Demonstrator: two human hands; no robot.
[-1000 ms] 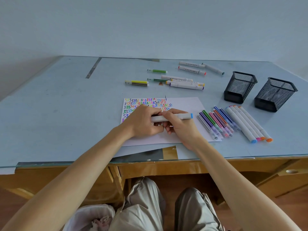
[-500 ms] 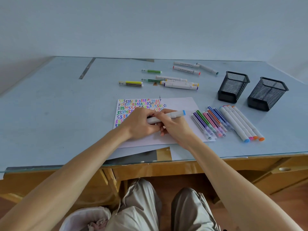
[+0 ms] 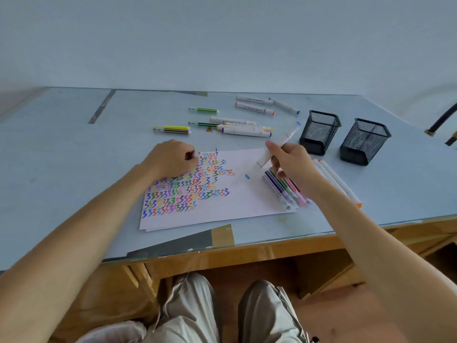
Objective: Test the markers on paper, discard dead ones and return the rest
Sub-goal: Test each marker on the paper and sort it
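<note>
A white sheet of paper (image 3: 235, 201) lies in front of me, its left half filled with coloured zigzag marks. My right hand (image 3: 291, 164) grips a white marker with blue ends (image 3: 284, 141), tilted, its blue tip hanging just above the bare middle of the paper. My left hand (image 3: 173, 157) rests as a closed fist on the sheet's top left corner; what it may hold is hidden. A row of thin coloured markers (image 3: 284, 191) lies on the paper's right edge, partly under my right hand. Thick white markers (image 3: 341, 186) lie beyond them.
Two black mesh pen cups (image 3: 320, 131) (image 3: 364, 141) stand at the right. A loose group of markers (image 3: 242, 129) lies at the back of the glass-topped desk (image 3: 74, 157). A white bag (image 3: 111, 332) sits on the floor by my knees.
My hands have parted. The right one has swung the blue marker from lying level between both hands to a tilt with its tip over the paper. The left one moved left onto the paper's corner.
</note>
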